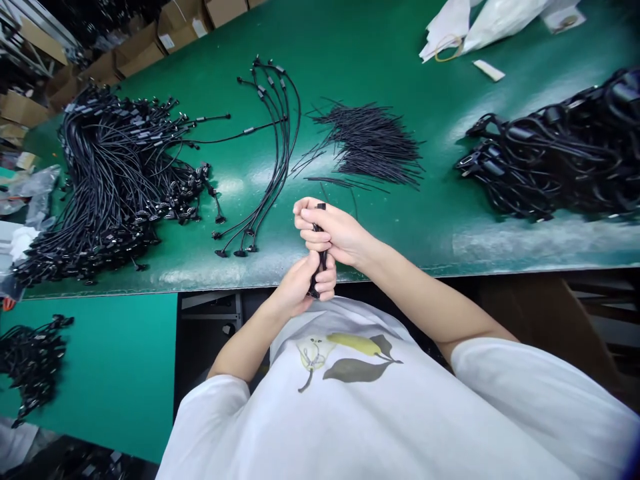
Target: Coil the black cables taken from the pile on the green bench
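Both my hands are closed round a folded black cable (314, 285), held upright at the table's front edge. My left hand (299, 285) grips its lower part, and my right hand (336, 231) is wrapped round the upper part, directly above and touching the left. Most of the cable is hidden by my fingers; a dark end pokes out at the top. Just beyond my hands lies a heap of thin black ties (375, 143), a few of them loose. Several straight black cables (280, 160) with connectors at their ends lie to the left of it.
A large pile of black cables (110, 167) covers the table's (350, 40) left side. Bundled cables (555, 147) lie at the right. White plastic bags (500, 23) rest at the back, cardboard boxes (140, 50) beyond the far edge. More cables (35, 363) sit on a lower green surface.
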{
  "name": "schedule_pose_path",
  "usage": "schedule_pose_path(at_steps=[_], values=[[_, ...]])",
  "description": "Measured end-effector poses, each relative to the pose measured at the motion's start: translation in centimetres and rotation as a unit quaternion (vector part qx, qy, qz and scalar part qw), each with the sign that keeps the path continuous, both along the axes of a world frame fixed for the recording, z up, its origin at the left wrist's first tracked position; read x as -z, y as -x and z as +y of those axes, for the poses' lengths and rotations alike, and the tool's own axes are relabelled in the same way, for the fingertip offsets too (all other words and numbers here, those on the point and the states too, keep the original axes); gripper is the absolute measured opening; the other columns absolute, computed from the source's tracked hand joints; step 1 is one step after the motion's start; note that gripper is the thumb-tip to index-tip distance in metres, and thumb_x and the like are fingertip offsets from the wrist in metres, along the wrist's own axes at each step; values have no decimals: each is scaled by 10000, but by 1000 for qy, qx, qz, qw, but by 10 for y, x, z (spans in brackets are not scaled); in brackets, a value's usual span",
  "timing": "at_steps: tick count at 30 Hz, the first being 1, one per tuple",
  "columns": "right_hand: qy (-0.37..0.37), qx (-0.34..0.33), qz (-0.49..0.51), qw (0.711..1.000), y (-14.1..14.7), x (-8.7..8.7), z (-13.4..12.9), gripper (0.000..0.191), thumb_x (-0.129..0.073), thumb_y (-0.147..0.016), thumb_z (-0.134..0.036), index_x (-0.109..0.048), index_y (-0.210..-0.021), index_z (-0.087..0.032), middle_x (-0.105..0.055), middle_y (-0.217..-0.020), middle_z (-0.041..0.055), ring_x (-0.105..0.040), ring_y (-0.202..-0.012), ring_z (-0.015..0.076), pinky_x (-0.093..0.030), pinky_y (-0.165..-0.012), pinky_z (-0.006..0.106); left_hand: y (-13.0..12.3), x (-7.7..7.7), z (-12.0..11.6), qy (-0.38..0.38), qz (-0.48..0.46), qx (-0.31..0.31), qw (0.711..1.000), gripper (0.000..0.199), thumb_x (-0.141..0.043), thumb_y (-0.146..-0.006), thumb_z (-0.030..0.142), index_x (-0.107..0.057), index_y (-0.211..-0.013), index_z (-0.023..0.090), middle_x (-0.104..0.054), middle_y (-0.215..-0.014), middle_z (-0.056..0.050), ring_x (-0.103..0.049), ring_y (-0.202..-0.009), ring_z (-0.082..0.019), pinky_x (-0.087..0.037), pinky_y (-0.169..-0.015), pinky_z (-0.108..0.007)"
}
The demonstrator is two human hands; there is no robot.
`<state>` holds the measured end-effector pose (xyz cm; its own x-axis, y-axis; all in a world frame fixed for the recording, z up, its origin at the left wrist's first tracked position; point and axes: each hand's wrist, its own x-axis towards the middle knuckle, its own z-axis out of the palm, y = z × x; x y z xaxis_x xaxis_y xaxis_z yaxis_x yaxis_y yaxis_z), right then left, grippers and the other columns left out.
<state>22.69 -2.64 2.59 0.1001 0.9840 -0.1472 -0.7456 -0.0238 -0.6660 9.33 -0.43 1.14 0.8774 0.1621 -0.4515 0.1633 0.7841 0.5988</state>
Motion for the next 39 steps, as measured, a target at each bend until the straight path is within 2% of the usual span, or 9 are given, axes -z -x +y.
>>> schedule_pose_path(at_steps=[6, 9, 16, 20, 23, 27, 35, 37, 39], values=[[17, 38, -7, 999, -1, 3, 3, 255, -644, -848, -363, -484, -916, -176, -351, -644, -99, -202, -399, -10, -154, -328, 106, -3, -5, -2, 57, 18, -56, 997, 289, -540, -931, 399, -573, -825, 132, -310, -590, 61, -304, -463, -47, -315, -426, -144], [15, 156, -86, 984, 5, 4, 3, 361, -682, -810, -473, -461, -941, -219, -379, -667, -97, -257, -377, 0, -197, -311, 132, -6, -1, -5, 64, 4, -69, 996, 233, -607, -899, 343, -558, -813, 133, -303, -599, 65, -285, -466, -37, -291, -425, -133], [-27, 291, -424, 857, -37, 1, -10, 248, -579, -894, -467, -590, -938, -224, -552, -956, 10, -573, -623, 61, -459, -545, 199, -5, 2, -2, -51, 23, -90, 994, 387, -719, -781, 474, -515, -753, 146, -279, -557, 91, -253, -447, -31, -263, -402, -138], [-22, 203, -468, 860, -52, 2, -33, 432, -712, -790, -385, -562, -1173, -254, -555, -1183, 59, -608, -984, 174, -523, -795, 287, -3, 3, 3, -111, 25, -108, 988, 431, -711, -767, 533, -514, -764, 150, -313, -561, 87, -282, -463, -35, -299, -427, -149], [6, 76, -435, 897, -38, 9, -44, 549, -724, -765, -317, -489, -1254, -235, -618, -1013, 33, -629, -841, 160, -527, -748, 303, -7, 4, 2, -106, 13, -83, 991, 451, -697, -764, 566, -516, -769, 153, -312, -566, 85, -279, -467, -40, -310, -432, -158], [31, 110, -432, 895, -26, 13, -47, 212, -594, -858, -296, -574, -1050, -208, -607, -830, -2, -607, -735, 139, -487, -687, 282, -12, -1, 2, -81, 1, -46, 996, 442, -692, -775, 555, -575, -865, 139, -363, -629, 56, -327, -522, -57, -349, -454, -165], [27, 34, -252, 967, -42, 1, -53, 225, -546, -876, -343, -528, -1042, -191, -502, -637, -39, -382, -506, 82, -299, -481, 215, 1, -5, 1, -94, 27, 1, 995, 405, -675, -805, 512, -594, -914, 130, -356, -633, 58, -311, -513, -57, -336, -426, -162], [27, 16, -339, 940, -45, -2, -58, 257, -517, -900, -372, -566, -1065, -181, -556, -722, 6, -431, -549, 100, -351, -514, 239, 3, 0, 2, -137, 42, -9, 990, 407, -656, -810, 530, -576, -876, 137, -340, -619, 66, -295, -504, -58, -329, -427, -167], [13, 70, -499, 863, -44, -5, -64, 293, -524, -910, -362, -584, -1141, -193, -618, -905, 68, -553, -729, 157, -446, -650, 299, 3, 6, 4, -191, 56, -10, 980, 428, -624, -815, 568, -560, -864, 148, -333, -612, 69, -299, -501, -68, -331, -434, -183]])
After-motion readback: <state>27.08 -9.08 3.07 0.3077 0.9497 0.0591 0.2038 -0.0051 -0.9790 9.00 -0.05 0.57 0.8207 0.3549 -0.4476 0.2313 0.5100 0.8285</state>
